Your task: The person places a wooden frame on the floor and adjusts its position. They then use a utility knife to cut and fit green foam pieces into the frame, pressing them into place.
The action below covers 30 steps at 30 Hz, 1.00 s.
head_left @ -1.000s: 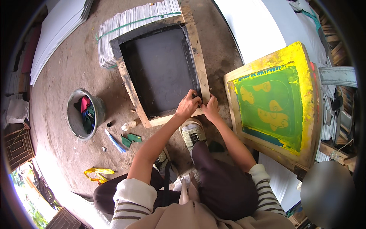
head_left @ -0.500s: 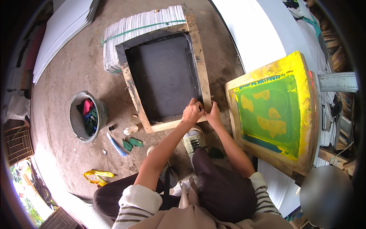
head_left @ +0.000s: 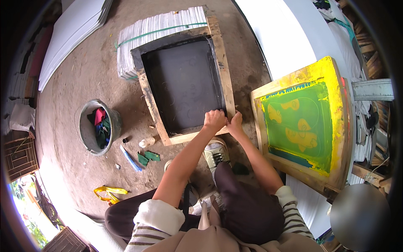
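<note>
In front of me a wooden screen-printing frame [head_left: 147, 98] with a dark mesh [head_left: 184, 84] leans with its far end on a strapped stack of white sheets. My left hand [head_left: 215, 121] is closed, knuckles up, at the near right inner corner of the frame. Whatever its fingers hold, if anything, is hidden beneath them. Just to its right, my right hand [head_left: 235, 122] grips the frame's outer edge at that corner, its fingers partly hidden by the wood. The two hands nearly touch.
A second frame [head_left: 298, 126] with green mesh and yellow ink stands tilted at right. On the floor at left are a bucket of cloth scraps [head_left: 115, 122], a small bottle [head_left: 147, 143], a blue-white strip [head_left: 131, 158], green scraps [head_left: 149, 157] and a yellow strap [head_left: 110, 192]. The strapped stack [head_left: 126, 56] lies beyond.
My left hand has turned from a pinch with raised fingers to a closed, knuckles-up pose at the same corner. My right hand stays on the frame's edge. The view has shifted slightly.
</note>
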{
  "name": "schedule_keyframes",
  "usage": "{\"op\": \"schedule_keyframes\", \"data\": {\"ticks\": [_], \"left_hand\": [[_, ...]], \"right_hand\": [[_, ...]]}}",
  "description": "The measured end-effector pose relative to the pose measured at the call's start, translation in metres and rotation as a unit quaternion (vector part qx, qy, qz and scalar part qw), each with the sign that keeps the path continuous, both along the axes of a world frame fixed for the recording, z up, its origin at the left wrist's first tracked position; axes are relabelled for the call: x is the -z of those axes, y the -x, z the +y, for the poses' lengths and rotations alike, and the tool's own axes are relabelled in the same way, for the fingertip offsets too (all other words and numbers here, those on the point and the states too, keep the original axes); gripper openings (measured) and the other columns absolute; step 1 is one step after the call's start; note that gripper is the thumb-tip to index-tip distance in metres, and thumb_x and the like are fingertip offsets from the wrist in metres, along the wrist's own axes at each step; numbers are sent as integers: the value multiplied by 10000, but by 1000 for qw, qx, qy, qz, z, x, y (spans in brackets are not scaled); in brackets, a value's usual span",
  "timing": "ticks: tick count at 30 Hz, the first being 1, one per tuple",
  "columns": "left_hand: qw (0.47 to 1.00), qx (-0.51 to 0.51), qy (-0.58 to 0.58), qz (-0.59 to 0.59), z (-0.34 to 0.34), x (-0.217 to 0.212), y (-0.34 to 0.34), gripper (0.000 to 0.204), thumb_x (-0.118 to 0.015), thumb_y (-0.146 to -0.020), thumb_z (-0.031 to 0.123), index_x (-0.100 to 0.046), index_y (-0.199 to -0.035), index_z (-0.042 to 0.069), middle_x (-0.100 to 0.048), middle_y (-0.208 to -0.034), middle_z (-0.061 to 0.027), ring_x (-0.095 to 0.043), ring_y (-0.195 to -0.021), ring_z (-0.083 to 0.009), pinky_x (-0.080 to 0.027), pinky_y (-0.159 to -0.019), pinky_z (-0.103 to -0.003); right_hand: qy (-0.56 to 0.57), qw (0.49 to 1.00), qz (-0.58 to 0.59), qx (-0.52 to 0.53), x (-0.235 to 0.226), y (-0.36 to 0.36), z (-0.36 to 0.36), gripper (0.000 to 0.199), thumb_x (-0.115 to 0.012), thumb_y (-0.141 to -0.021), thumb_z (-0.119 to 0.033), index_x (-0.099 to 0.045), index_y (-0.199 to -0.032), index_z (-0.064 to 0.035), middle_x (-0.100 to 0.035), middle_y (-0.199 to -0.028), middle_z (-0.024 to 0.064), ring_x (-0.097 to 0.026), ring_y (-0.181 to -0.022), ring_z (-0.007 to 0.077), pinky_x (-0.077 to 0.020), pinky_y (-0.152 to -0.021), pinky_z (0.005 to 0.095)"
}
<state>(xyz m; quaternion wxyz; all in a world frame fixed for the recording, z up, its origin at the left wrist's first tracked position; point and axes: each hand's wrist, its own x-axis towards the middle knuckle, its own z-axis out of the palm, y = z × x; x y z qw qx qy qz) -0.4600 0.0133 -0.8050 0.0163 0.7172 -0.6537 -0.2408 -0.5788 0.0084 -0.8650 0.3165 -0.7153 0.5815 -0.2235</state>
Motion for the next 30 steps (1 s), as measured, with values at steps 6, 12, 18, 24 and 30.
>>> {"op": "schedule_keyframes", "data": {"ticks": [6, 12, 18, 24, 30], "left_hand": [[991, 129, 35, -26, 0, 9, -12, 251, -529, -804, 302, -637, -773, 77, -651, -743, -125, -647, -715, -313, -509, -636, -425], [982, 151, -14, 114, -5, 0, -37, 300, -456, -853, 328, -636, -830, 91, -638, -774, -157, -612, -731, -353, -491, -670, -447], [969, 173, -40, 169, -9, 2, -51, 311, -467, -858, 334, -638, -870, 75, -634, -786, -162, -603, -771, -346, -477, -685, -445], [944, 65, -18, 322, 1, -11, -70, 308, -497, -861, 285, -571, -759, 5, -549, -651, -198, -545, -610, -370, -426, -587, -437], [943, 31, -13, 330, 11, -24, -84, 308, -511, -868, 255, -543, -748, -27, -462, -555, -185, -402, -455, -251, -365, -509, -409]], "right_hand": [[-35, 999, 29, 25, 1, -8, -2, 593, -678, -661, -38, -335, -1139, 42, -420, -1095, 270, -425, -1031, 438, -366, -876, 503], [-76, 996, 45, 14, -11, 0, -1, 591, -667, -677, -34, -322, -1155, 8, -402, -1126, 237, -414, -1067, 415, -362, -877, 518], [-125, 989, 57, 49, -32, -10, 6, 597, -670, -690, -44, -320, -1174, -37, -377, -1172, 183, -383, -1136, 377, -333, -869, 580], [-137, 987, 58, 56, -27, -8, 4, 611, -667, -699, -62, -304, -1191, -50, -367, -1177, 173, -371, -1152, 373, -320, -854, 605], [-101, 993, 66, 17, -26, -10, 6, 625, -656, -710, -64, -287, -1214, -36, -364, -1169, 171, -373, -1151, 370, -323, -837, 612]]}}
